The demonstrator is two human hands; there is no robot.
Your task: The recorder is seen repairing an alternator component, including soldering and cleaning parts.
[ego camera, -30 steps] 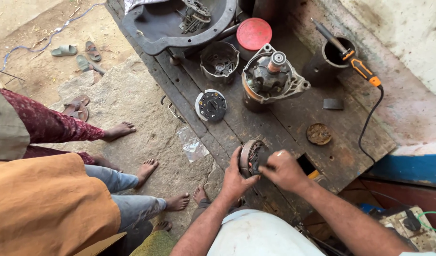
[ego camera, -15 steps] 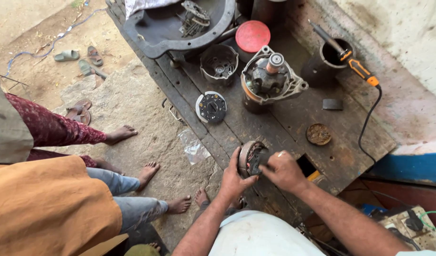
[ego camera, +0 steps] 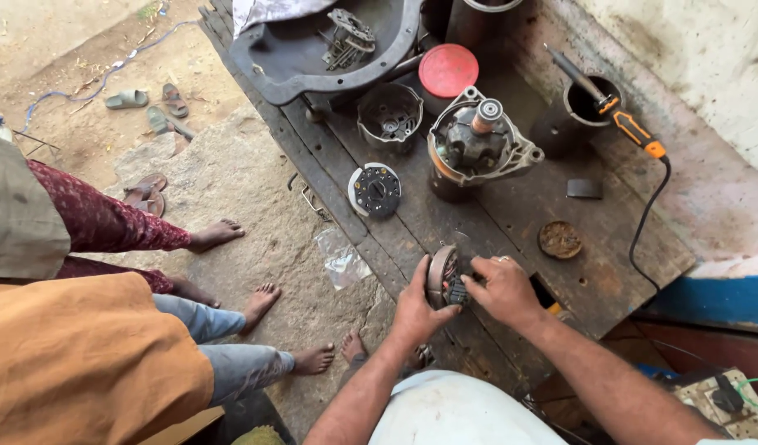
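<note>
Both hands clasp a round metal motor part (ego camera: 442, 274) at the wooden workbench's (ego camera: 511, 222) near edge; left hand (ego camera: 417, 309) grips its rim, right hand (ego camera: 504, 288) pinches a small black connector (ego camera: 457, 291); steadying the rim likely keeps fingertip work precise.

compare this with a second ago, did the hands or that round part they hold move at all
Barely. Both hands, left and right, keep their grip on the round metal part at the bench edge; nothing was let go. The motor housing, red lid and bystanders' feet stayed put.
</note>
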